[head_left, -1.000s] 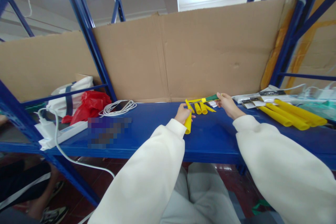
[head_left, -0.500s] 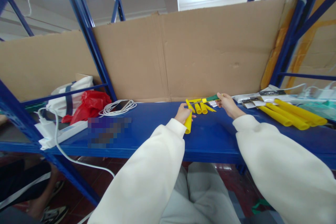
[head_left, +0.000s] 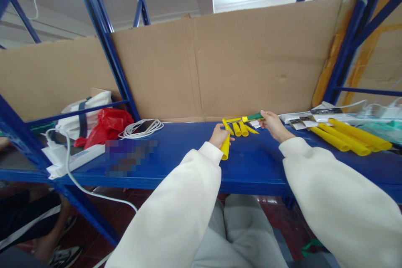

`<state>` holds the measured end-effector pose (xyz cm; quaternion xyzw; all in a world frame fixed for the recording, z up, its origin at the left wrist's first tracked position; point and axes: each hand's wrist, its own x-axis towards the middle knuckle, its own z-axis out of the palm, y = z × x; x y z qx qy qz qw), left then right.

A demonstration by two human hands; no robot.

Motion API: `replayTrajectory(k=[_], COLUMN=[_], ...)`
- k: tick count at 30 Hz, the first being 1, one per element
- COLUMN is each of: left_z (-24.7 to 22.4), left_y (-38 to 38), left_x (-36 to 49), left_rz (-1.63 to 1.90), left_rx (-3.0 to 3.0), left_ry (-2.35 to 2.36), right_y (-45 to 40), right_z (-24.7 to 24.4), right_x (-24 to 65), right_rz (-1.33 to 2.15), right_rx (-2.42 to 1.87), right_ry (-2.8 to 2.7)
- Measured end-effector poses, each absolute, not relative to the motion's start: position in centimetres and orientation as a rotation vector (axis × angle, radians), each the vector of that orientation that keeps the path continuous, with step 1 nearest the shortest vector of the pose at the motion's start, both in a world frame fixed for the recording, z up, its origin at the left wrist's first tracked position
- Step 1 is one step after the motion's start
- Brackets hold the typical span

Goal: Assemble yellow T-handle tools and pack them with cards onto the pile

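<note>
My left hand (head_left: 220, 135) is closed around a yellow tube (head_left: 225, 149), whose wider end points down toward me. In my right hand (head_left: 270, 122) is the end of a green-and-yellow handled tool (head_left: 253, 117); its thin metal shaft reaches left to the top of the held tube. Whether the tip touches the tube cannot be made out. Behind the shaft, several small yellow pieces (head_left: 244, 130) lie on the blue shelf (head_left: 188, 150).
Several long yellow tubes (head_left: 351, 140) lie at the right beside white packets (head_left: 301, 123). At left are a coiled white cable (head_left: 143, 130), a red bag (head_left: 108, 124) and a power strip (head_left: 77, 161). Cardboard (head_left: 238, 63) stands behind the shelf. A person's leg shows at lower left.
The tool in my right hand has shifted very slightly. My left hand keeps its hold on the yellow tube in the same place.
</note>
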<state>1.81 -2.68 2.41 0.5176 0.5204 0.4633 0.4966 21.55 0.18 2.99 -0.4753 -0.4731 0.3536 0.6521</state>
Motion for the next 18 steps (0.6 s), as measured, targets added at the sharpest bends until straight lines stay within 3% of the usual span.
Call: replayTrajectory(k=[18], left_z=[2.52], left_y=[-2.86], left_x=[1.84], left_rz=[1.121], left_rx=[1.249], left_ry=[1.248], right_y=[0.10], right_z=[2.91], right_x=[21.61], right_rz=[0.814], right_rx=[-1.050], right_ry=[-1.106])
